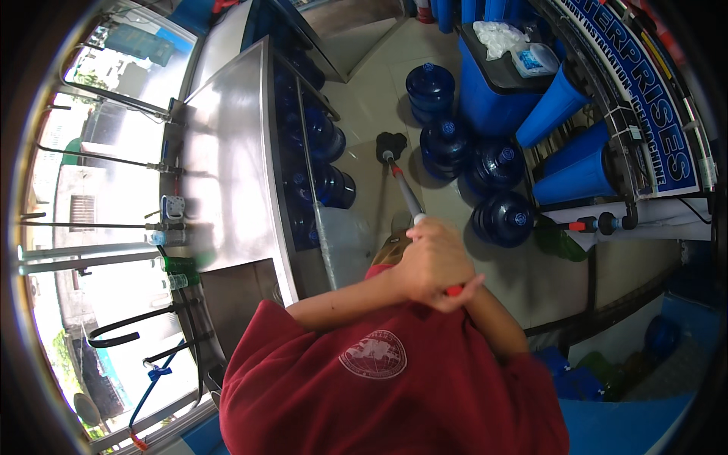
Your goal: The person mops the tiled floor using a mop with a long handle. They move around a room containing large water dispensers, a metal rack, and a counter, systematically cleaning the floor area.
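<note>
Both my hands are wrapped round the pole of a mop (407,191), close together in front of my chest. My left hand (426,280) closes on the top end, where a red tip shows beside the fingers. Just beyond it, my right hand (446,244) grips the pole, partly overlapped with the left. The pole is grey with a red collar and slants away from me. Its dark mop head (391,145) rests on the tiled floor (371,186), between the steel counter and the blue water jugs.
On the left runs a steel counter (235,163) with large blue bottles (330,186) beneath it. Several round blue water jugs (445,148) stand on the floor at right, near a blue bin (493,106) with a dark lid. Blue filter housings (576,178) line the right side.
</note>
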The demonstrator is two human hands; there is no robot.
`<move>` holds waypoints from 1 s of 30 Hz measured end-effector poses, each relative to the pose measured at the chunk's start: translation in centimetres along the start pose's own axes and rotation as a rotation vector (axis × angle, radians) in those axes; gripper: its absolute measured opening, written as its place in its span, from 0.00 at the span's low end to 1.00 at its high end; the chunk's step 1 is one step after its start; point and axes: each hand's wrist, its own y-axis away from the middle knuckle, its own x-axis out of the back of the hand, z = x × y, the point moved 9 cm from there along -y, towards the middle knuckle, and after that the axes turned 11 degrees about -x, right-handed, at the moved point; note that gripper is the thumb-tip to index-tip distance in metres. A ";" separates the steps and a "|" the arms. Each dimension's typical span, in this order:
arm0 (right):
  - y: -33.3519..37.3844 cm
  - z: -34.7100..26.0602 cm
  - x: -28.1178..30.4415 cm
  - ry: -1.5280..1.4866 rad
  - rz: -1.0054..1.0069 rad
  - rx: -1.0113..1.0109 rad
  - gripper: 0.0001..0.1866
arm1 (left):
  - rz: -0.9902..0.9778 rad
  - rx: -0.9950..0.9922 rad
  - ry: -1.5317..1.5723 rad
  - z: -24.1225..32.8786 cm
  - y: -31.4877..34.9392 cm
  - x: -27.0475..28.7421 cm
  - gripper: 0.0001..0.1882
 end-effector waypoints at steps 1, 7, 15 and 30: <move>-0.8 1.5 -0.2 -0.022 -0.011 -0.043 0.20 | -0.002 0.012 -0.034 -1.3 0.5 0.0 0.13; -6.4 12.7 -3.6 -0.007 -0.118 0.066 0.17 | -0.053 0.083 -0.181 -12.7 4.3 1.6 0.10; -12.3 17.7 -9.6 0.124 -0.315 0.174 0.08 | -0.105 0.272 -0.441 -21.0 11.2 5.5 0.17; -25.9 2.9 -18.4 0.052 -0.330 0.167 0.14 | 0.431 -0.207 0.430 -15.1 -3.9 26.8 0.19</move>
